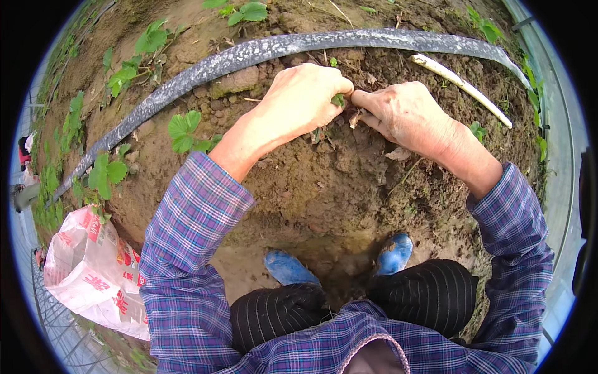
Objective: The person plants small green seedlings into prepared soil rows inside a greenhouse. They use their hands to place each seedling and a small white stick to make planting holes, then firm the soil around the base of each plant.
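My left hand [303, 96] is low over the soil bed, its thumb and fingers closed on a small green strawberry leaf [338, 100]. My right hand [411, 112] meets it from the other side, fingertips almost touching the left ones. Between the right thumb and fingers sticks out a withered brown leaf [356, 118]. The stem or crown under my fingertips is hidden. Just below the right hand, another dry leaf [398, 154] lies on the soil [322, 182].
A dark irrigation hose [261, 49] curves across the bed beyond my hands. To the right lies a pale stick-like piece [462, 86]. Strawberry plants [184, 133] grow at left. A printed white sack [88, 266] stands at lower left. My blue boots [289, 267] are on muddy ground. Plastic sheeting [560, 140] borders the right.
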`<state>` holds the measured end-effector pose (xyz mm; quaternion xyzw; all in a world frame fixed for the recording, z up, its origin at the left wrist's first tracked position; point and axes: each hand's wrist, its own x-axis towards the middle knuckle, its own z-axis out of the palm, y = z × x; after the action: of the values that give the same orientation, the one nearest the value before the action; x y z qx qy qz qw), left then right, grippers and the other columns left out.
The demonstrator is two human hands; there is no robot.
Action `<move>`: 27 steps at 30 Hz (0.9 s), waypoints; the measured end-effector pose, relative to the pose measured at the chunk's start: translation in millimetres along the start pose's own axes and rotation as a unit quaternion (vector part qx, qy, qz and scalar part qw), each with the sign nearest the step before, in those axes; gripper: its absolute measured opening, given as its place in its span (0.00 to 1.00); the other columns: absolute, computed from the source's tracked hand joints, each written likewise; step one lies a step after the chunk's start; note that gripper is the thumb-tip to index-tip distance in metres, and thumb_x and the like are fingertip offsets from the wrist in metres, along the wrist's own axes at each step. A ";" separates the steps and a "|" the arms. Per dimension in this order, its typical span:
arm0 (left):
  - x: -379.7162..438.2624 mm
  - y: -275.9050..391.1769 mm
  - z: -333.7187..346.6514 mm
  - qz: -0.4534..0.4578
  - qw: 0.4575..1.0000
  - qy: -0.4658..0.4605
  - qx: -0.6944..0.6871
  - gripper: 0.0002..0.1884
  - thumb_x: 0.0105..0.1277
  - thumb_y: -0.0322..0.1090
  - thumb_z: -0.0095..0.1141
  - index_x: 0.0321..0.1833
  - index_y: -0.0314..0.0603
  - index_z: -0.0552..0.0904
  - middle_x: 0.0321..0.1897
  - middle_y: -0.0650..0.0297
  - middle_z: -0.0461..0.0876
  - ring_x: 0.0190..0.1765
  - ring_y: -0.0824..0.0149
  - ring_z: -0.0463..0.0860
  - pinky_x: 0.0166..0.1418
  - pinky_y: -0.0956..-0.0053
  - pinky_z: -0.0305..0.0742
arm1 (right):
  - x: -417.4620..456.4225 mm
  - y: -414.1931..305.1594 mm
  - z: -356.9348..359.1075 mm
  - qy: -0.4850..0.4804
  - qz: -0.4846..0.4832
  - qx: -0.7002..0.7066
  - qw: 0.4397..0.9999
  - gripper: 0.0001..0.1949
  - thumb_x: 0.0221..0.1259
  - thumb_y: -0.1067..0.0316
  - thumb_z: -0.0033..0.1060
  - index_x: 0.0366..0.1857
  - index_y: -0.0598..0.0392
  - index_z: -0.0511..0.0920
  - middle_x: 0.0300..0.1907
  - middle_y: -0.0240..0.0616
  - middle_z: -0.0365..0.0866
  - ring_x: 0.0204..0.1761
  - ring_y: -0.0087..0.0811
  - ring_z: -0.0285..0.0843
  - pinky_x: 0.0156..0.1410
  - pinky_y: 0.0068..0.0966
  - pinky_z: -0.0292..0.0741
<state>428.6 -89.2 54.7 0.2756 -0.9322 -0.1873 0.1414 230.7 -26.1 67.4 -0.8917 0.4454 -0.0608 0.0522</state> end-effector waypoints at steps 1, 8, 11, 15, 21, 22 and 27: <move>0.5 0.4 -0.2 -0.002 1.000 -0.006 -0.008 0.08 0.59 0.33 0.62 0.40 0.42 0.84 0.34 0.58 0.84 0.40 0.55 0.84 0.44 0.64 0.78 | -1.9 6.5 1.1 -0.012 -0.008 -0.008 1.000 0.08 0.63 0.62 0.58 0.39 0.50 0.73 0.23 0.39 0.79 0.28 0.41 0.83 0.30 0.35 0.79; -4.4 5.9 -3.1 -0.030 0.998 -0.017 -0.043 0.04 0.61 0.32 0.62 0.37 0.42 0.84 0.29 0.63 0.82 0.35 0.60 0.82 0.40 0.67 0.77 | -48.2 43.3 -15.5 -0.011 0.050 -0.054 0.997 0.09 0.63 0.69 0.58 0.42 0.55 0.70 0.25 0.40 0.77 0.30 0.39 0.82 0.35 0.35 0.78; -8.4 10.8 -2.4 0.037 0.998 0.012 0.045 0.04 0.59 0.30 0.63 0.37 0.43 0.84 0.32 0.64 0.82 0.38 0.62 0.82 0.42 0.68 0.76 | -76.7 54.6 -20.0 0.076 0.125 0.007 0.989 0.11 0.63 0.68 0.61 0.46 0.56 0.73 0.31 0.45 0.80 0.33 0.41 0.81 0.39 0.35 0.76; -33.6 32.1 7.8 0.055 0.988 0.075 0.127 0.12 0.52 0.28 0.65 0.41 0.42 0.84 0.43 0.65 0.83 0.45 0.62 0.80 0.46 0.67 0.74 | -68.6 32.0 -28.8 0.147 0.220 0.112 0.958 0.13 0.61 0.64 0.66 0.43 0.60 0.76 0.31 0.45 0.80 0.34 0.41 0.79 0.41 0.34 0.73; -53.8 73.9 16.8 0.031 0.972 0.046 0.227 0.13 0.52 0.30 0.62 0.42 0.41 0.84 0.49 0.59 0.82 0.55 0.58 0.80 0.49 0.66 0.75 | -30.9 24.3 -9.4 0.149 0.117 0.155 0.969 0.11 0.59 0.67 0.64 0.42 0.59 0.79 0.25 0.47 0.81 0.34 0.46 0.83 0.40 0.39 0.78; -54.2 76.0 15.3 0.029 0.974 0.046 0.218 0.13 0.52 0.30 0.62 0.42 0.41 0.84 0.49 0.59 0.82 0.55 0.58 0.80 0.49 0.66 0.75 | -26.3 23.9 -7.1 0.139 0.104 0.161 0.972 0.11 0.58 0.67 0.63 0.42 0.58 0.80 0.26 0.47 0.82 0.35 0.47 0.83 0.43 0.40 0.79; -60.9 87.5 13.2 0.006 0.985 0.059 0.163 0.12 0.51 0.28 0.64 0.41 0.41 0.85 0.48 0.59 0.82 0.55 0.57 0.80 0.49 0.68 0.77 | 14.1 24.4 3.8 0.099 0.037 0.162 0.981 0.09 0.57 0.63 0.65 0.34 0.57 0.82 0.28 0.46 0.83 0.36 0.48 0.84 0.43 0.40 0.80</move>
<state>432.7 17.0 70.5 0.2995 -0.9420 -0.0158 0.1506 220.5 -51.8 60.9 -0.8439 0.4653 -0.2183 0.1536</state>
